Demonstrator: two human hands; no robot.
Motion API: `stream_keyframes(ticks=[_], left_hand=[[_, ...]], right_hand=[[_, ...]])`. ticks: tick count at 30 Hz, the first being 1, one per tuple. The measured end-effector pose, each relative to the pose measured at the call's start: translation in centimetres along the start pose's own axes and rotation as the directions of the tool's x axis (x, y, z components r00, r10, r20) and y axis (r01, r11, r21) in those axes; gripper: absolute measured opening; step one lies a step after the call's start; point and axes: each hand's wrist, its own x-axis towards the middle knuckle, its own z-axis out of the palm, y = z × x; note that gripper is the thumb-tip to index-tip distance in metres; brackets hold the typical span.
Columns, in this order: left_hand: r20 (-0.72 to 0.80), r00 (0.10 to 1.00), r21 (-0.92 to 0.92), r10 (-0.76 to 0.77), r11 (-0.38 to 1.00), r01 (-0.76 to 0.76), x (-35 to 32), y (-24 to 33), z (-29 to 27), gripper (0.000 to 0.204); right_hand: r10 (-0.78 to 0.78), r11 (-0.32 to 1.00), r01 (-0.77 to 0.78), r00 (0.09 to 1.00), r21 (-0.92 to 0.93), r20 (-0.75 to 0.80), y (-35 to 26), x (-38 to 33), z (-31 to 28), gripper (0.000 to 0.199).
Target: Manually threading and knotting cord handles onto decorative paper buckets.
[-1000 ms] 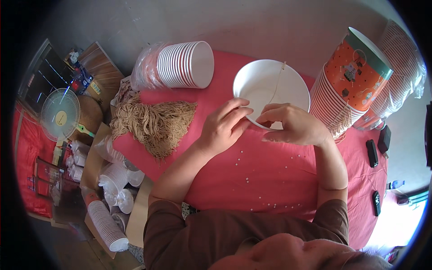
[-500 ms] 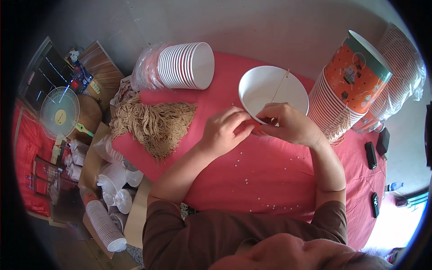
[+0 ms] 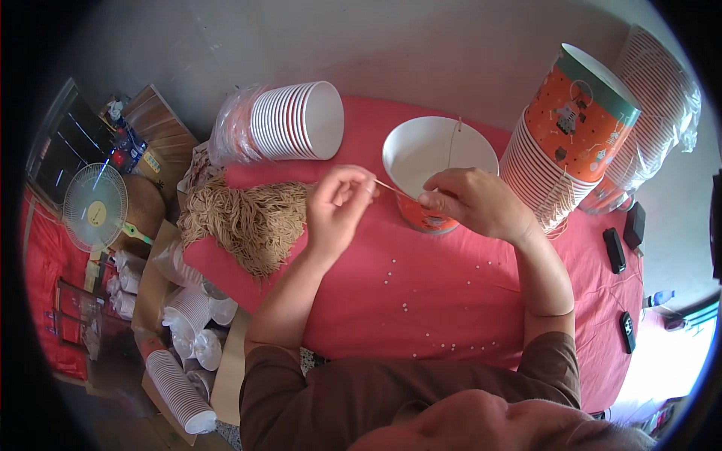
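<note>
A paper bucket [image 3: 430, 219], white inside and orange outside, stands on the red cloth before me. A thin tan cord [image 3: 389, 186] stretches from its near rim to my left hand [image 3: 340, 207], raised just left of the bucket; thumb and fingertips pinch the cord's end. My right hand [image 3: 485, 203] is closed on the near rim, its thumb outside. Its fingertips are partly hidden, as is the place where the cord meets the wall. Another stretch of cord hangs inside from a small hole near the far rim.
A tan cord heap [image 3: 252, 225] lies at the left. Behind it rests a sideways stack of white buckets [image 3: 297, 120] in plastic. At the right stand stacked orange buckets [image 3: 579, 120] with cords hanging. Small white bits dot the red cloth [image 3: 361, 316]. A carton [image 3: 229, 368] holds cups.
My left hand has pulled away from the rim, up and left, drawing the cord out taut. The right hand stays at the rim. The whole view has shifted slightly.
</note>
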Motion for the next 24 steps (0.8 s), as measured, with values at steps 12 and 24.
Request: stream_keyframes(ticks=[12, 24], left_hand=[[0.278, 0.871, -0.339, -0.406, 0.806, 0.484, 4.2, 2.3, 0.0, 0.01], [0.279, 0.856, 0.106, -0.434, 0.9, 0.422, 3.8, 3.0, 3.4, 0.012]], right_hand=[[-0.241, 0.957, 0.182, 0.932, -0.228, -0.27, 2.8, 0.1, -0.4, 0.009], [-0.507, 0.857, 0.491, 0.75, -0.155, -0.425, 1.0, 0.3, -0.9, 0.013]])
